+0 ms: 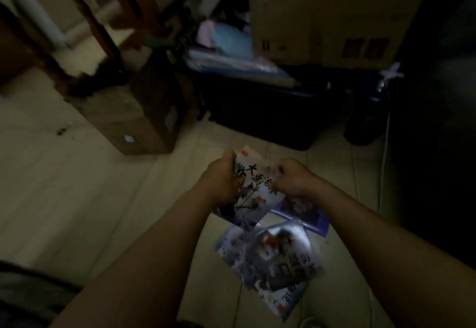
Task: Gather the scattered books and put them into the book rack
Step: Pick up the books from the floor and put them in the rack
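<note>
A thin picture book (pixel 253 188) with black brush lettering on a pale cover is held up between both hands above the tiled floor. My left hand (pixel 221 181) grips its left edge and my right hand (pixel 296 181) pinches its right edge. Below them, several more thin books (pixel 273 255) lie overlapping on the floor, and a purple-edged book (pixel 309 215) lies partly under my right wrist. No book rack shows plainly in this dim view.
A brown cardboard box (pixel 144 116) stands on the floor at the left. A dark bin (pixel 265 111) with papers on top sits ahead, under a large cardboard box (pixel 324 13). Dark furniture (pixel 438 121) fills the right side. Pale floor tiles (pixel 64 186) stretch to the left.
</note>
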`<state>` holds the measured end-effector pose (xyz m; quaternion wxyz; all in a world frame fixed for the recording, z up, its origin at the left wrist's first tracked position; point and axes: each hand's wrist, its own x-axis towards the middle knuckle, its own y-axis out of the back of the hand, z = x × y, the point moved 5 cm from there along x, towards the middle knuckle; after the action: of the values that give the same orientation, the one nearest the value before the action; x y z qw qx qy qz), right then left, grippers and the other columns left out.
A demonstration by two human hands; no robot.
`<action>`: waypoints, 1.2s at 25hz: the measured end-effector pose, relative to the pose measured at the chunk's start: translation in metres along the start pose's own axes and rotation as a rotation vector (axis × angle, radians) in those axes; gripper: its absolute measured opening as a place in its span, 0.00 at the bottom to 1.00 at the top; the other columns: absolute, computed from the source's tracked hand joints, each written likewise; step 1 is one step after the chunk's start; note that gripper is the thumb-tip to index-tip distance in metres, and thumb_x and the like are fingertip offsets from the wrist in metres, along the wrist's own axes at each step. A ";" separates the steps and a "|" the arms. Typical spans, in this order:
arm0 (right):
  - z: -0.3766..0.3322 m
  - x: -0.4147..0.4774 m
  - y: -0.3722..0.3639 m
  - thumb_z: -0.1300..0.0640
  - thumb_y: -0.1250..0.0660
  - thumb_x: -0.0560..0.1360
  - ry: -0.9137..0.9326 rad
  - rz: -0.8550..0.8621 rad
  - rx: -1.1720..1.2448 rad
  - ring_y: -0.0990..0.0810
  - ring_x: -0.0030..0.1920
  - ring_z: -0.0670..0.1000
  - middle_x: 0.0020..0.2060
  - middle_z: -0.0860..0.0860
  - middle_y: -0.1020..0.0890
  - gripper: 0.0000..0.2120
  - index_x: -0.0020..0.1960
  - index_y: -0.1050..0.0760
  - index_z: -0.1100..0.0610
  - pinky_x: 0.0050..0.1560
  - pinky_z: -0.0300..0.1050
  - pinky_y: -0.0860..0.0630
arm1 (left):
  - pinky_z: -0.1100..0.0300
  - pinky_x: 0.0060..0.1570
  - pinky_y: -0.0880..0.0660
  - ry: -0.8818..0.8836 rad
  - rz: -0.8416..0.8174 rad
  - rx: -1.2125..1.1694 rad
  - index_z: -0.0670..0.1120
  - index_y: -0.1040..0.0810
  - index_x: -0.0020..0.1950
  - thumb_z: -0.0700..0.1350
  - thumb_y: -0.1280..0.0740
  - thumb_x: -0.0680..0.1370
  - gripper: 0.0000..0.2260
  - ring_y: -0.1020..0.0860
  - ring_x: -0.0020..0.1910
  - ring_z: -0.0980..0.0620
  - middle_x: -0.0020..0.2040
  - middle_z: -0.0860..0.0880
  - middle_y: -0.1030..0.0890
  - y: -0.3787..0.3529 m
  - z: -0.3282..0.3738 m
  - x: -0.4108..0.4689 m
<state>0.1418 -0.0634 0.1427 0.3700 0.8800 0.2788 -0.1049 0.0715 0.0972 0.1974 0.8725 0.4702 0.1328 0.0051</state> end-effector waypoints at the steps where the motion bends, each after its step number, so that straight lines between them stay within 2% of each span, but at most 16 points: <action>1: -0.026 -0.010 0.014 0.64 0.27 0.72 0.048 0.034 -0.021 0.29 0.38 0.50 0.37 0.54 0.27 0.12 0.39 0.30 0.57 0.35 0.42 0.33 | 0.54 0.40 0.28 0.006 0.063 -0.006 0.45 0.37 0.54 0.42 0.32 0.76 0.14 0.23 0.48 0.40 0.44 0.45 0.26 0.026 0.007 -0.012; 2: -0.052 -0.021 0.028 0.64 0.28 0.72 0.098 0.064 -0.036 0.29 0.37 0.49 0.37 0.55 0.28 0.13 0.38 0.31 0.55 0.35 0.42 0.34 | 0.54 0.40 0.27 0.010 0.126 -0.006 0.46 0.37 0.54 0.42 0.31 0.75 0.16 0.23 0.48 0.40 0.45 0.46 0.25 0.054 0.016 -0.025; 4: -0.104 -0.053 0.052 0.63 0.29 0.72 0.183 0.117 -0.064 0.24 0.40 0.51 0.38 0.54 0.25 0.11 0.38 0.31 0.56 0.37 0.43 0.30 | 0.50 0.46 0.23 0.015 0.222 0.026 0.49 0.40 0.61 0.44 0.27 0.73 0.25 0.22 0.50 0.42 0.52 0.44 0.23 0.105 0.033 -0.057; 6: -0.154 -0.092 0.071 0.62 0.29 0.73 0.272 0.173 -0.095 0.21 0.44 0.52 0.40 0.52 0.22 0.09 0.39 0.28 0.55 0.38 0.43 0.27 | 0.47 0.51 0.22 0.004 0.277 0.104 0.57 0.48 0.71 0.44 0.26 0.72 0.37 0.23 0.54 0.43 0.59 0.43 0.24 0.150 0.051 -0.094; 8: -0.203 -0.134 0.086 0.62 0.29 0.74 0.357 0.200 -0.123 0.22 0.44 0.52 0.40 0.51 0.23 0.09 0.39 0.28 0.54 0.39 0.43 0.28 | 0.47 0.51 0.22 -0.009 0.353 0.202 0.61 0.54 0.75 0.40 0.28 0.73 0.43 0.23 0.54 0.44 0.60 0.44 0.25 0.193 0.066 -0.135; 10: -0.251 -0.178 0.095 0.61 0.31 0.76 0.448 0.220 -0.179 0.23 0.43 0.52 0.40 0.52 0.24 0.07 0.42 0.27 0.57 0.37 0.42 0.30 | 0.46 0.48 0.21 -0.039 0.465 0.246 0.63 0.56 0.74 0.39 0.30 0.73 0.43 0.23 0.49 0.45 0.59 0.45 0.25 0.237 0.079 -0.184; 12: -0.298 -0.219 0.102 0.60 0.31 0.76 0.539 0.263 -0.222 0.23 0.46 0.54 0.44 0.54 0.23 0.03 0.46 0.25 0.57 0.40 0.44 0.26 | 0.47 0.44 0.20 -0.067 0.561 0.281 0.66 0.57 0.72 0.38 0.30 0.73 0.44 0.22 0.46 0.45 0.57 0.46 0.24 0.274 0.089 -0.232; 13: -0.321 -0.240 0.105 0.59 0.30 0.76 0.576 0.291 -0.232 0.23 0.48 0.54 0.46 0.53 0.22 0.03 0.47 0.25 0.56 0.43 0.46 0.24 | 0.47 0.45 0.20 -0.069 0.605 0.300 0.66 0.57 0.72 0.38 0.30 0.73 0.44 0.22 0.48 0.44 0.57 0.46 0.23 0.292 0.092 -0.256; 16: -0.389 -0.309 0.101 0.57 0.30 0.76 0.674 0.379 -0.271 0.23 0.46 0.53 0.43 0.50 0.23 0.06 0.42 0.26 0.53 0.40 0.45 0.28 | 0.47 0.52 0.21 -0.065 0.724 0.283 0.63 0.49 0.73 0.40 0.30 0.74 0.38 0.22 0.55 0.44 0.62 0.45 0.24 0.344 0.097 -0.334; 18: -0.428 -0.350 0.089 0.57 0.32 0.77 0.759 0.408 -0.295 0.24 0.48 0.53 0.45 0.50 0.23 0.04 0.44 0.26 0.53 0.43 0.46 0.27 | 0.49 0.50 0.20 -0.074 0.782 0.226 0.62 0.46 0.71 0.39 0.30 0.73 0.35 0.21 0.53 0.45 0.61 0.45 0.23 0.373 0.093 -0.386; 20: -0.466 -0.392 0.069 0.57 0.34 0.77 0.861 0.436 -0.350 0.25 0.50 0.54 0.49 0.51 0.24 0.02 0.48 0.28 0.52 0.46 0.48 0.26 | 0.48 0.47 0.19 -0.058 0.851 0.203 0.62 0.45 0.69 0.37 0.31 0.73 0.35 0.20 0.48 0.46 0.56 0.45 0.22 0.400 0.081 -0.442; 23: -0.517 -0.446 0.030 0.57 0.36 0.77 0.981 0.434 -0.380 0.26 0.50 0.57 0.51 0.52 0.29 0.06 0.54 0.29 0.51 0.51 0.53 0.24 | 0.48 0.46 0.18 0.017 0.950 0.217 0.59 0.44 0.69 0.35 0.31 0.73 0.34 0.20 0.44 0.47 0.51 0.46 0.21 0.430 0.059 -0.524; 26: -0.565 -0.494 -0.019 0.57 0.35 0.75 1.100 0.354 -0.287 0.25 0.52 0.58 0.52 0.53 0.30 0.11 0.57 0.29 0.51 0.54 0.56 0.22 | 0.50 0.43 0.18 0.097 1.062 0.227 0.58 0.43 0.69 0.34 0.31 0.73 0.33 0.20 0.41 0.48 0.48 0.46 0.21 0.453 0.034 -0.604; 28: -0.590 -0.523 -0.052 0.57 0.34 0.75 1.173 0.283 -0.239 0.27 0.55 0.58 0.57 0.54 0.31 0.18 0.64 0.31 0.51 0.58 0.54 0.24 | 0.49 0.41 0.18 0.147 1.125 0.254 0.57 0.43 0.68 0.33 0.32 0.73 0.32 0.20 0.39 0.48 0.45 0.45 0.22 0.464 0.017 -0.651; 30: -0.609 -0.552 -0.088 0.59 0.34 0.75 1.243 0.197 -0.221 0.29 0.56 0.56 0.59 0.53 0.34 0.25 0.70 0.34 0.51 0.56 0.48 0.27 | 0.47 0.41 0.18 0.208 1.174 0.287 0.54 0.42 0.68 0.33 0.33 0.74 0.30 0.21 0.39 0.46 0.45 0.45 0.23 0.470 -0.001 -0.693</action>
<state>-0.3748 0.1912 0.7356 0.2356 0.7546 0.3684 0.4892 -0.5425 0.2673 0.7404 0.6346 0.5747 -0.0646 0.5127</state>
